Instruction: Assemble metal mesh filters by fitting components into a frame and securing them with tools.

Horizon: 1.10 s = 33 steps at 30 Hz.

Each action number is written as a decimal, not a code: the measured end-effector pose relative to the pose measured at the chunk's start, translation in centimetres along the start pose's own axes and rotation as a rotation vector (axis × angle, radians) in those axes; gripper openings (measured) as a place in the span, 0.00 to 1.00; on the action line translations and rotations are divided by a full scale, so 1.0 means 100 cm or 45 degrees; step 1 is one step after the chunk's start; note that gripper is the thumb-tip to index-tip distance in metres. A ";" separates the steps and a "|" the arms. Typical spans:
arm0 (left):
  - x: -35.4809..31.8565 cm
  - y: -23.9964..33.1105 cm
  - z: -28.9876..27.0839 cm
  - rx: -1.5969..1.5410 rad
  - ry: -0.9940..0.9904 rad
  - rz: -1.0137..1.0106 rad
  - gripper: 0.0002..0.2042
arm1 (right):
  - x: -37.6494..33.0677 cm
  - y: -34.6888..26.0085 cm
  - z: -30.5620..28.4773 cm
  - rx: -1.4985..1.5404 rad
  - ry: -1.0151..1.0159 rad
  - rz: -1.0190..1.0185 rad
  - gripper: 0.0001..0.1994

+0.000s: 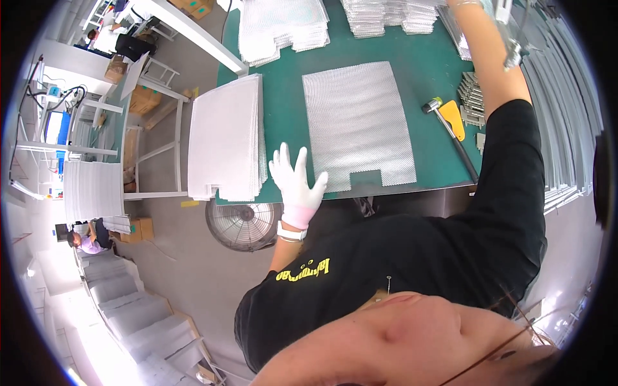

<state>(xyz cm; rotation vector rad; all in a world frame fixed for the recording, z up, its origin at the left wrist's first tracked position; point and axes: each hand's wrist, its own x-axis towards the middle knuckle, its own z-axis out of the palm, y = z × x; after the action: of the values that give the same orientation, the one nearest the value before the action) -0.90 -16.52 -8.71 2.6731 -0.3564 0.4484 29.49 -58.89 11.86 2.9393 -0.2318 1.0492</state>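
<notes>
Mesh sheet: a silvery expanded-metal mesh sheet (358,125) lies flat on the green desk (286,103), reaching to the near edge, with a small rectangular notch cut in its near side.
My left hand: my left hand (297,183), in a white glove with a pink cuff, rests at the near edge of the desk just left of the sheet's near-left corner, fingers spread wide and released, grasping nothing.
My right hand: my right arm stretches up toward the far right corner of the desk; the hand runs out of the top of the picture, so I cannot tell whether its fingers are clenched or loose.
White stack: a pile of white sheets (225,138) sits at the left edge of the desk, overhanging it, just left of my left hand.
Mallet: a mallet (450,132) with a yellow head piece lies right of the mesh sheet.
Far stacks: more mesh stacks (283,26) line the far edge.
Floor: a round fan (243,225) stands below the near edge.
</notes>
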 end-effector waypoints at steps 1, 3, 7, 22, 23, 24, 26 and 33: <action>-0.003 -0.001 0.000 0.005 0.000 -0.005 0.37 | -0.002 -0.002 0.000 0.006 -0.002 -0.003 0.21; -0.008 -0.001 0.002 -0.099 -0.011 0.038 0.36 | -0.007 0.003 0.000 0.513 0.126 -0.046 0.21; -0.004 0.008 0.007 -0.461 0.006 0.012 0.32 | -0.022 0.025 0.000 1.514 0.389 -0.123 0.21; 0.021 0.028 -0.029 -1.238 -0.020 -0.490 0.40 | -0.385 -0.067 -0.073 1.522 -0.376 0.344 0.23; 0.018 0.029 -0.026 -1.240 -0.028 -0.501 0.40 | -0.393 -0.066 -0.075 1.295 -0.359 0.176 0.23; 0.017 0.029 -0.022 -0.954 -0.069 -0.484 0.40 | -0.396 -0.068 -0.080 1.228 -0.401 0.186 0.24; 0.014 0.025 -0.005 -0.601 -0.013 -0.356 0.39 | -0.403 -0.066 -0.076 1.153 -0.444 0.179 0.23; 0.014 0.011 0.029 -0.240 -0.128 -0.258 0.40 | -0.416 -0.062 -0.046 0.979 -0.516 0.129 0.22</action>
<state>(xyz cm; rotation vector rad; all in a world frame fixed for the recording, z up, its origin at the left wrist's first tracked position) 0.76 -18.95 -10.34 2.5198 -0.1459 0.2081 -4.33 -46.84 -10.56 3.8609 0.0441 0.6215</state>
